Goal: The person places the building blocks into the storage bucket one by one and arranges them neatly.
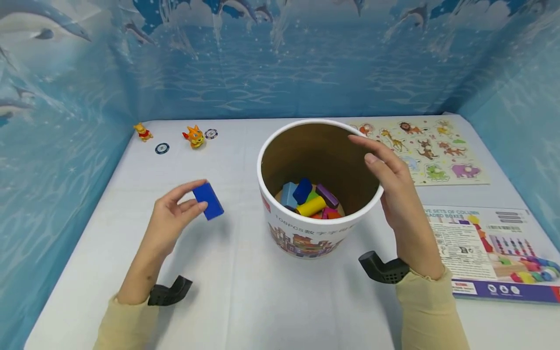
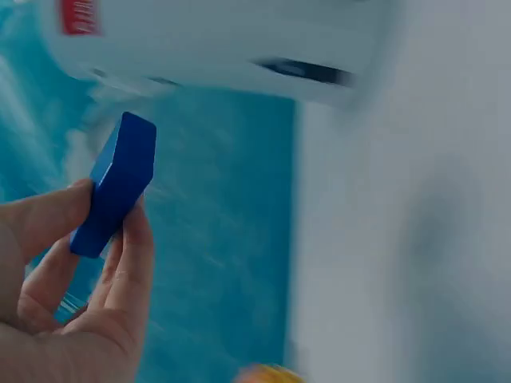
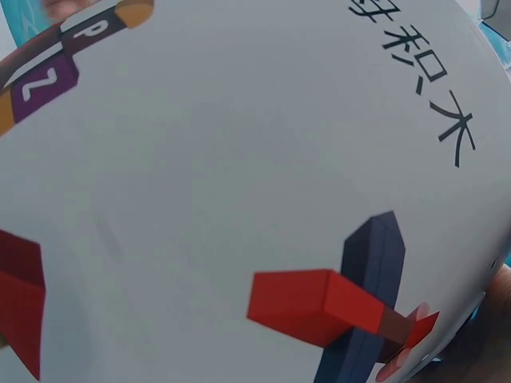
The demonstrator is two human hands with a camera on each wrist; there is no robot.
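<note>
In the head view my left hand pinches a blue rectangular block between thumb and fingers, above the table left of the bucket. The left wrist view shows this blue block tilted in the fingertips. A big white printed bucket stands mid-table with several coloured blocks inside, among them a yellow cylinder and a purple block. My right hand is at the bucket's right rim, index finger fairly straight and thumb overlapping the opening. The printed bucket wall fills most of the right wrist view.
Animal puzzle board lies at the back right, with a printed box in front of it. Back left stand a small bear figure and an orange figure, near two round chips. Blue dolphin curtains surround the table.
</note>
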